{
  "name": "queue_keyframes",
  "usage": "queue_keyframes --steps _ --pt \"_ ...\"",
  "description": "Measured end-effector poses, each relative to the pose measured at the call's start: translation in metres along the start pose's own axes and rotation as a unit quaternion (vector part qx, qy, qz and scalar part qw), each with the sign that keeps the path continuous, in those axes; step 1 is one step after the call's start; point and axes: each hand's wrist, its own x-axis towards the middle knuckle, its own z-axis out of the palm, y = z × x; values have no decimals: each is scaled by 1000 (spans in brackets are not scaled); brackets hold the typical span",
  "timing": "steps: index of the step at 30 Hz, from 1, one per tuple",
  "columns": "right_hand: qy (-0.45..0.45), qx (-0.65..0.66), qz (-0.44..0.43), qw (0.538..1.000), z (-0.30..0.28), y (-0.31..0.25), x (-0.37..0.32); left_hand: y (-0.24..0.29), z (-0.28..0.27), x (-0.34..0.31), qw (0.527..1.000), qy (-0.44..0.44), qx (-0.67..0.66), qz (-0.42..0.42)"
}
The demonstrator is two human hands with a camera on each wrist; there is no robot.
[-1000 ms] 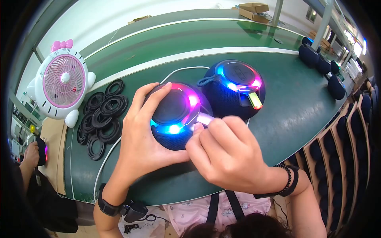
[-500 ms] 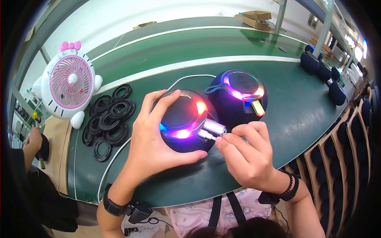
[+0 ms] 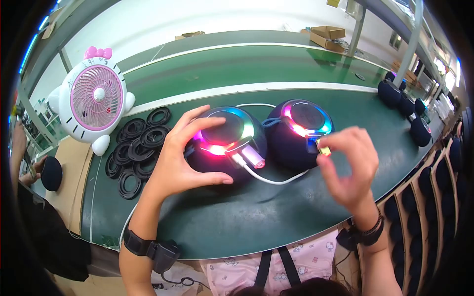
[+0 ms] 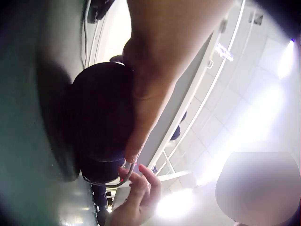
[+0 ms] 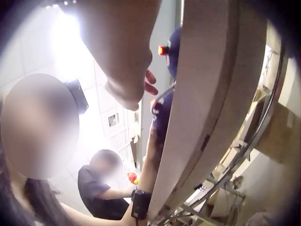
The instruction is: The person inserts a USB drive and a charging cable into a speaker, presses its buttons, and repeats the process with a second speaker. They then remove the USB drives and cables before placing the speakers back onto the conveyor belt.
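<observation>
In the head view my left hand grips a round dark speaker, fingers over its lit top and thumb along the front. A silvery stick and a white cable plug stick out of its front. Beside it stands a second lit speaker with a yellow-green stick. My right hand is at that stick, thumb and index finger apart; whether they touch it is unclear. The left wrist view shows my left thumb along the dark speaker. My right hand appears in the right wrist view.
A pink and white fan and several black rings are on the left. The white cable loops in front of the speakers. More dark speakers stand at the far right, above a divided rack. Another person's hand is far left.
My right hand has let go of the white cable and moved right to the second speaker's stick. The plug now sits in the front of the left speaker. My left hand still grips that speaker.
</observation>
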Motion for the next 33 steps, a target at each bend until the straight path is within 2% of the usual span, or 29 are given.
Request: queue_keyframes --steps 5,6,7,8,9,10,11,13,15,17,19,23,29,33 --pt "-27 22 119 992 23 77 24 -10 5 -2 999 27 -15 -21" --pt "-141 62 196 968 19 103 25 -13 10 -2 999 47 -15 -13" --pt "-138 63 199 968 22 119 14 -14 13 -4 998 66 -15 -4" --pt "-170 251 230 925 30 135 2 -14 14 -6 997 71 -22 -1" --pt "-196 429 248 846 34 138 1 -14 13 -6 997 69 -37 -3" --pt "-268 496 220 796 34 135 -5 -15 12 -6 997 65 -35 6" --pt "-297 467 127 823 34 132 -7 -15 13 -5 997 62 -34 15" --pt "-301 500 140 800 31 124 -1 -14 18 -5 997 63 -48 8" --pt "-303 478 182 804 23 116 3 -17 20 -6 992 89 -88 0" --pt "-308 456 215 807 26 116 2 -17 21 -8 993 88 -72 4" --pt "-246 381 198 869 34 118 -2 -16 20 -7 995 80 -52 17" --pt "-164 308 226 910 47 126 -7 -14 22 -8 995 84 -60 3" --pt "-163 297 237 911 47 126 -10 -12 24 -5 995 87 -54 1" --pt "-160 294 249 909 46 125 -11 -7 22 0 998 61 5 8"
